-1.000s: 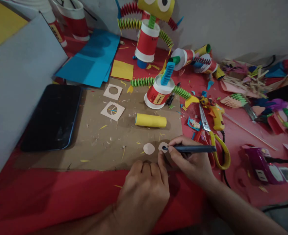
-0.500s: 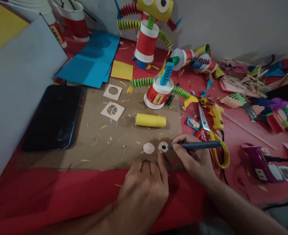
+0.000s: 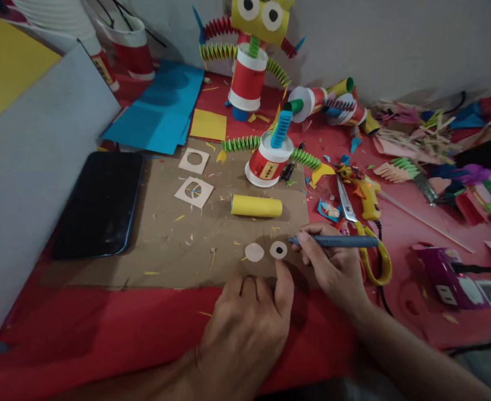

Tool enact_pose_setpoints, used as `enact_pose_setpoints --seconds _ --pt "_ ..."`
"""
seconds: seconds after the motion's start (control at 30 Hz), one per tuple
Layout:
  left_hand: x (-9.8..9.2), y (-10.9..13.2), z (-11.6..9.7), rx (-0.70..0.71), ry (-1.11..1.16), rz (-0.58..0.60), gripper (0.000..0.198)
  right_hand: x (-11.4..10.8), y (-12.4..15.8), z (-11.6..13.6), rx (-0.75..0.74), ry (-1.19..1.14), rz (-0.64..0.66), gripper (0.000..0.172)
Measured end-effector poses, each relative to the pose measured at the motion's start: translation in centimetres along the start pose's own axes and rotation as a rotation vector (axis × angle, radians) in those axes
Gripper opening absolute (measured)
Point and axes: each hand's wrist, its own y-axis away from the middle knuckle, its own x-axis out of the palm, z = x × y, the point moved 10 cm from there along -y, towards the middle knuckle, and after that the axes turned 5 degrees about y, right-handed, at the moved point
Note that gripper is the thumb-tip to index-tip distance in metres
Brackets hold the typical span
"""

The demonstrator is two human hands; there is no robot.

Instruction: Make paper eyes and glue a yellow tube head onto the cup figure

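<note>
My right hand [image 3: 337,267] is closed round a dark marker [image 3: 345,241], its tip pointing left just above the cardboard. A small white paper circle with a black dot [image 3: 272,252] lies close to that tip. My left hand [image 3: 251,317] rests on the cardboard's near edge, index finger stretched out to the circle's lower rim and the other fingers curled under; it holds nothing. Beside the dotted circle lies a plain white paper circle [image 3: 254,253]. Farther back are a yellow paper tube [image 3: 256,206] and a red-and-white paper cup figure [image 3: 266,166] with folded green arms.
A brown cardboard sheet [image 3: 157,239] lies under the work, with a black phone [image 3: 98,206] at left. Scissors [image 3: 373,256], a yellow glue gun [image 3: 369,199] and a purple power adapter [image 3: 450,278] are at right. Behind stands a finished-looking cup figure [image 3: 245,78].
The marker tip has lifted off the dotted circle and moved slightly right and up. My left index finger has slid back to the circle's lower rim. The view has shifted a little.
</note>
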Motion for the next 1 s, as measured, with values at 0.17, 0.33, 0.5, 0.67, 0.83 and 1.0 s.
enact_pose_setpoints --seconds 0.17,0.33,0.5,0.67,0.83,1.0 --pt "-1.0 1.0 0.3 -0.053 -0.063 0.004 0.043 -0.9 0.3 0.4 -0.016 -0.035 -0.059 0.011" --pt "-1.5 1.9 0.8 0.015 -0.031 -0.084 0.042 -1.3 0.7 0.8 0.046 -0.079 -0.077 0.010" --pt "-1.8 2.3 1.8 0.064 -0.031 -0.176 0.038 1.2 0.9 0.5 0.163 -0.203 0.051 0.012" --pt "-1.4 2.4 2.6 0.052 -0.024 -0.164 0.038 0.3 0.8 0.8 0.040 -0.187 -0.109 0.008" --pt "-1.0 2.4 2.9 0.029 -0.004 -0.159 0.040 0.9 0.8 0.9 0.031 -0.092 -0.067 0.002" --pt "-0.4 2.3 2.9 0.025 0.005 -0.112 0.042 1.5 0.7 1.9 -0.033 0.051 -0.035 0.003"
